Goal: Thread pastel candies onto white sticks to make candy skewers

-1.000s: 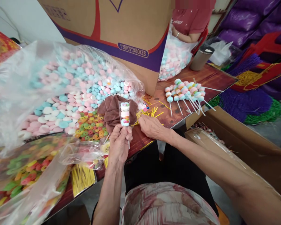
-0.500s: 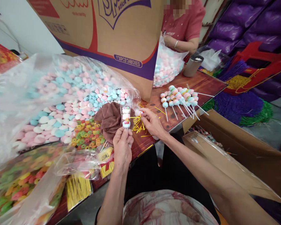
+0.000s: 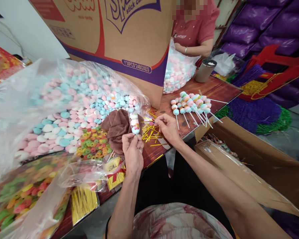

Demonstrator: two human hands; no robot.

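My left hand (image 3: 133, 151) is closed around the lower end of a marshmallow candy stick (image 3: 134, 123), held upright in a clear printed wrapper. My right hand (image 3: 168, 128) pinches a thin gold twist tie (image 3: 148, 121) that points left toward the wrapped candy. Below those fingertips lies a loose heap of gold twist ties (image 3: 150, 133) on the table. A crumpled brown cloth (image 3: 116, 129) sits just left of the candy stick. Several unwrapped marshmallow sticks (image 3: 189, 102) lie together to the right, their white sticks facing me.
A large carton (image 3: 102, 43) stands behind the marshmallow bag (image 3: 64, 89). Gummy rings (image 3: 93, 142) and twist-tie packs (image 3: 83, 202) lie left. An open box (image 3: 254, 166) is below the table at right. Across the table sits a person (image 3: 196, 36) near a grey tumbler (image 3: 205, 70).
My right hand has shifted slightly right, and the twist tie in its fingers shows more clearly. My left hand has moved a little right with the candy stick still in it.
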